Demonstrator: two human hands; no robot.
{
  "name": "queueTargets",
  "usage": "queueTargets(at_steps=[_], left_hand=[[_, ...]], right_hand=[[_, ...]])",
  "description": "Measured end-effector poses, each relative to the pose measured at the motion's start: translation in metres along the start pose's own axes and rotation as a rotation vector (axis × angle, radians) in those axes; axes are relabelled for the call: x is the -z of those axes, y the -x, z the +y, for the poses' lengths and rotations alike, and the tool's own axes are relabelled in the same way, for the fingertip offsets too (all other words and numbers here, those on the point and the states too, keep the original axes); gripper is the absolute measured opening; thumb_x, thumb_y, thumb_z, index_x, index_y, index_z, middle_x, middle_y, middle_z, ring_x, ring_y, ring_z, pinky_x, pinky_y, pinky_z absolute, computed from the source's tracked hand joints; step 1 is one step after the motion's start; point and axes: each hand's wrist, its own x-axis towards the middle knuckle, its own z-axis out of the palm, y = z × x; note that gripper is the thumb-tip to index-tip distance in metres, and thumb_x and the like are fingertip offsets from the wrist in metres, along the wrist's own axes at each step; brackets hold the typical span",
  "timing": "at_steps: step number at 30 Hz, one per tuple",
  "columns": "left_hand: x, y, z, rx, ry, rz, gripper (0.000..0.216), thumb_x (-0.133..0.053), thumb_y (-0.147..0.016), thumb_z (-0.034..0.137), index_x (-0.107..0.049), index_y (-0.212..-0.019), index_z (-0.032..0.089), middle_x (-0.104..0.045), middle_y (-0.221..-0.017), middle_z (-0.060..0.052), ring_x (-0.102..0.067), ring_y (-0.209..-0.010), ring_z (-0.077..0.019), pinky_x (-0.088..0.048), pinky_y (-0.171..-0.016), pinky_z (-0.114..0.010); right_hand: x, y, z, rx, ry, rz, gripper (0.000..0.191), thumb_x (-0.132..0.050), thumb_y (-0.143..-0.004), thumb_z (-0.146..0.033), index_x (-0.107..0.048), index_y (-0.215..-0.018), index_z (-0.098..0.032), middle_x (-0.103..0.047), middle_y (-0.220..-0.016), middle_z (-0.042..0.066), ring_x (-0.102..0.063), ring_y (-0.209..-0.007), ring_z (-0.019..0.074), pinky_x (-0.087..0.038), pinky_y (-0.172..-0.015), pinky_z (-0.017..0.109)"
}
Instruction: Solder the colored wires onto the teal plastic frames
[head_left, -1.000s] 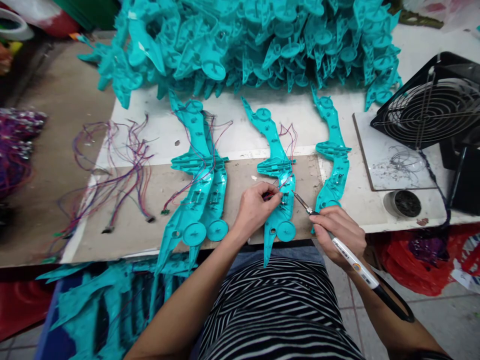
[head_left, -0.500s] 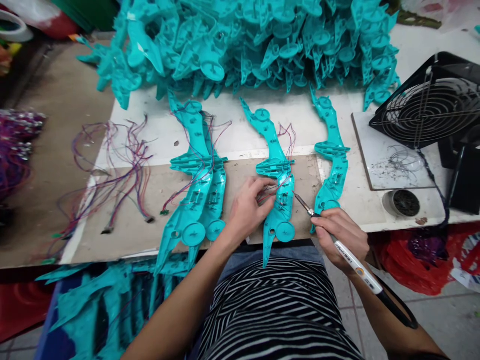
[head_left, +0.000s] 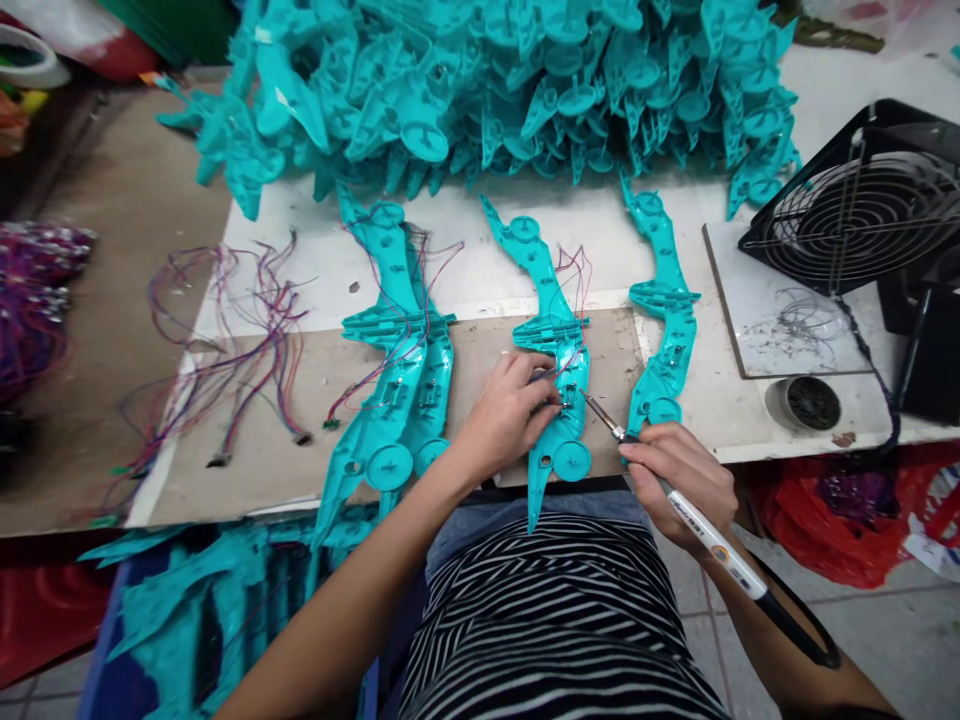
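Note:
My right hand (head_left: 679,480) grips a soldering iron (head_left: 711,545) with a white and black handle. Its tip reaches the metal contacts in the middle of a turquoise plastic bow-shaped part (head_left: 551,290). Over the left side of that same part, my left hand (head_left: 514,410) has its fingers pinched around thin wires (head_left: 541,376); the exact grip is partly hidden. Red and purple wires (head_left: 581,270) loop up beside the part's upper half. To the right lies another turquoise part (head_left: 664,262). Two more turquoise parts (head_left: 394,270), with wires across them, lie overlapped at the left.
A heap of turquoise parts (head_left: 510,90) fills the back of the table. Loose wires with connectors (head_left: 262,370) lie on the left. At the right stand a black fan (head_left: 862,215), a white board (head_left: 739,290) and a small round tin (head_left: 806,404). More parts (head_left: 195,610) sit below the table edge.
The soldering iron's tip has shifted left, from beside the middle part onto its contact area. My left hand's fingers have moved slightly down and closer together.

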Motion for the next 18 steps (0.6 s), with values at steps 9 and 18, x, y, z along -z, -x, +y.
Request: queueTargets(at_steps=[9, 18], left_hand=[[-0.0086, 0.0045, -0.0001, 0.108, 0.196, 0.043, 0.008, -0.061, -0.089, 0.016, -0.065, -0.083, 0.018, -0.064, -0.113, -0.009, -0.057, -0.111, -0.0256, -0.049, -0.095, -0.045], [-0.0091, 0.0037, -0.0003, 0.154, 0.23, 0.036, 0.009, -0.061, -0.088, 0.019, -0.067, -0.082, 0.019, -0.065, -0.112, -0.008, -0.058, -0.109, -0.0251, -0.048, -0.095, -0.045]], right_hand=[[-0.0004, -0.0022, -0.0054, 0.009, -0.039, -0.062, 0.021, -0.058, -0.087, -0.007, -0.066, -0.103, -0.017, -0.061, -0.071, 0.003, -0.058, -0.074, 0.0171, -0.055, -0.065, 0.032], [-0.0008, -0.0028, -0.0039, 0.064, -0.012, -0.104, 0.017, -0.059, -0.086, -0.008, -0.068, -0.098, -0.016, -0.058, -0.066, 0.002, -0.057, -0.074, 0.0166, -0.054, -0.066, 0.03]])
